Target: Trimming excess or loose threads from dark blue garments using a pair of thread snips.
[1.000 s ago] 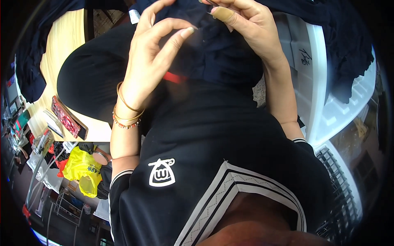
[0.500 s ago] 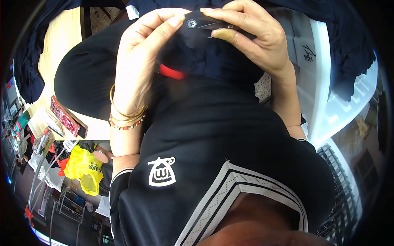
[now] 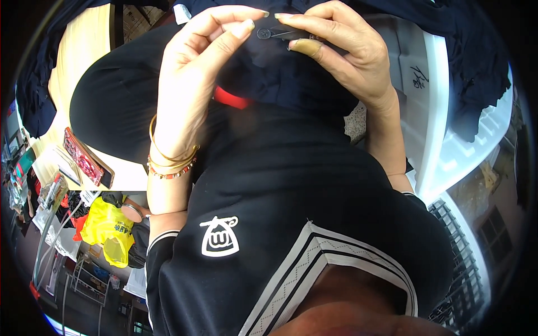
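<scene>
Button [image 3: 263,34] against dark cloth [image 3: 269,78], between left hand [image 3: 193,64] and right hand [image 3: 358,59].

A red-cased phone [image 3: 83,158] lies on the wooden table [image 3: 79,53], a yellow bag [image 3: 105,223] nearby.

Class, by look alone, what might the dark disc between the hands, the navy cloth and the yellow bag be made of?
Disc: perhaps plastic or coated metal; its paler rim hints at sheen.
Navy cloth: matt textile, softly creased; fibre unclear.
Yellow bag: probably thin plastic film, glossy and crumpled.
</scene>
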Available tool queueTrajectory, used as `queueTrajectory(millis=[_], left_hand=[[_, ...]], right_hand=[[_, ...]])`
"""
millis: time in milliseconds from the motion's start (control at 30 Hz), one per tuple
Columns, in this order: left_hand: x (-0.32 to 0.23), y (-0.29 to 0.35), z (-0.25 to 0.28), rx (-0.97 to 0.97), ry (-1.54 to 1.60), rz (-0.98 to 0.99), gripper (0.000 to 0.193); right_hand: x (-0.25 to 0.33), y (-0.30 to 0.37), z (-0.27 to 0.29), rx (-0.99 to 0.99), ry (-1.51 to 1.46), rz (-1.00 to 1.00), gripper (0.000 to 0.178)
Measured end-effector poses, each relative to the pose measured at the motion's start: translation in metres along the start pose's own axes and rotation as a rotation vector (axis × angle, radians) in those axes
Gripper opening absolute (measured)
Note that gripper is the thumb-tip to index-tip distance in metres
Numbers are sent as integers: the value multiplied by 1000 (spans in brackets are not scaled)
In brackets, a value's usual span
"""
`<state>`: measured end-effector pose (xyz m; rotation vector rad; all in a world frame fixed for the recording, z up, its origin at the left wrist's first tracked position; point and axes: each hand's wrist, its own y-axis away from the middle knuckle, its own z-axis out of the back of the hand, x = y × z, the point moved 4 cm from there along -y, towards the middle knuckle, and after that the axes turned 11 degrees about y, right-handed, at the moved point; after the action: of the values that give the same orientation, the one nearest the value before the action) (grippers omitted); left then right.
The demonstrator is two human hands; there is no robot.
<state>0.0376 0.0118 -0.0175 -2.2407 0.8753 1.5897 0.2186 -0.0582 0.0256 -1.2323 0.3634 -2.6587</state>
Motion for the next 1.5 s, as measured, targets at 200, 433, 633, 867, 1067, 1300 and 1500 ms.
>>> queueTrajectory(millis=[200, 433, 633, 867, 1067, 1300, 1500], left_hand=[[0, 0, -1, -8, -17, -3, 21], [0, 1, -5, 5, -11, -3, 21], [0, 2, -6, 12, -9, 6, 22], [1, 0, -5, 18, 14, 1, 22], [-4, -6, -14, 29, -51, -39, 22], [-9, -11, -24, 189, -223, 68, 24], [2, -19, -18, 237, -465, -175, 16]], right_hand=[[-3, -1, -1, -8, -73, -42, 32], [-6, 0, -6, 14, -143, -35, 30], [-5, -1, -10, 25, -135, -31, 28], [-38, -3, -26, -327, -362, 604, 25], [-30, 10, -21, 40, -372, -225, 39], [-40, 15, 5, 72, -411, -157, 11], [-65, 31, 34, -187, -525, -196, 11]])
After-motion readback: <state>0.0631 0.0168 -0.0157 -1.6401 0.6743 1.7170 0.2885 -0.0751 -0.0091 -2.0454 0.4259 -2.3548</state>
